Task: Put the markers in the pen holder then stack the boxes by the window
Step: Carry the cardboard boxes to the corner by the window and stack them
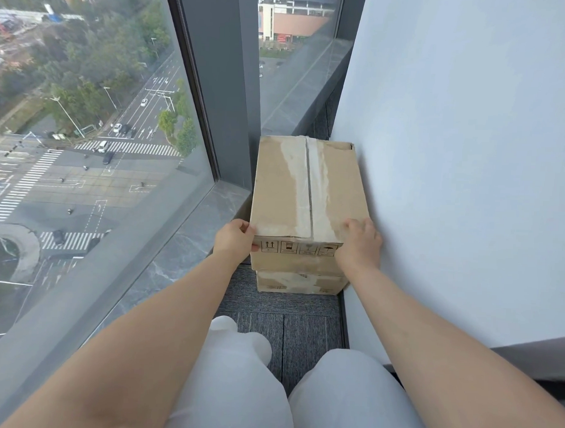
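Note:
A brown cardboard box (307, 189) with worn tape along its top sits on a second cardboard box (301, 283), of which only the front face shows. The stack stands on grey carpet in the corner between the window and the white wall. My left hand (234, 237) grips the top box's near left corner, thumb on the front face. My right hand (360, 240) grips its near right corner, fingers curled over the top edge. No markers or pen holder are in view.
A tall window (95, 127) with a dark frame (215, 83) and a grey marble sill (190, 239) runs along the left. A white wall (468, 172) closes the right side. My knees in light trousers (236, 388) are at the bottom, over grey carpet (303, 326).

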`<move>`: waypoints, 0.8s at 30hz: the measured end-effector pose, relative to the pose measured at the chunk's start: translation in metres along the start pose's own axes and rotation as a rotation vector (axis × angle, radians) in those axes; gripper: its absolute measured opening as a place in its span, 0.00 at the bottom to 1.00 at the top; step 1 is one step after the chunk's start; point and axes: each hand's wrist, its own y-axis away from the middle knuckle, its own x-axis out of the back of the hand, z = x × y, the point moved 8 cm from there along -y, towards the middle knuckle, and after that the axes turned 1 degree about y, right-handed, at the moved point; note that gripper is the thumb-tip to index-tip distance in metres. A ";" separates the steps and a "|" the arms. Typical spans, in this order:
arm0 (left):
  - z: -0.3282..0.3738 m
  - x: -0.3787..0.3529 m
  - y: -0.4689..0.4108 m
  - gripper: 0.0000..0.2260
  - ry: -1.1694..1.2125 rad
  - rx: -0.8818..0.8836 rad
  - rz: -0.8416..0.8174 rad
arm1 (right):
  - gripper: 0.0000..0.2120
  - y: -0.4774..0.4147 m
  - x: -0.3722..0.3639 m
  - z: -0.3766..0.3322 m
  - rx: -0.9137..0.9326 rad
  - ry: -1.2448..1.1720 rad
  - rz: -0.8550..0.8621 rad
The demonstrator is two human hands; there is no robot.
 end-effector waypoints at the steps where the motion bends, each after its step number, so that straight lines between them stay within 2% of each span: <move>1: 0.001 -0.001 0.000 0.05 0.003 -0.010 -0.008 | 0.25 0.000 0.001 0.000 0.000 0.003 0.005; 6: 0.010 -0.004 0.002 0.05 0.023 -0.060 -0.042 | 0.29 0.003 0.011 0.006 -0.034 -0.002 0.010; 11: 0.003 -0.006 0.000 0.05 -0.021 -0.010 -0.060 | 0.30 0.006 0.005 0.000 -0.030 0.019 0.006; 15: 0.005 -0.001 -0.002 0.06 -0.249 -0.014 -0.008 | 0.29 0.005 0.001 -0.002 -0.071 0.040 -0.037; 18: 0.020 0.006 0.005 0.13 -0.376 -0.058 0.048 | 0.28 0.007 0.008 -0.008 -0.082 0.099 -0.096; 20: 0.039 0.010 0.014 0.15 -0.421 -0.095 0.038 | 0.27 0.010 0.023 -0.020 -0.022 0.118 -0.108; 24: 0.088 0.024 0.033 0.10 -0.458 -0.163 -0.038 | 0.19 0.022 0.059 -0.050 0.049 0.011 -0.206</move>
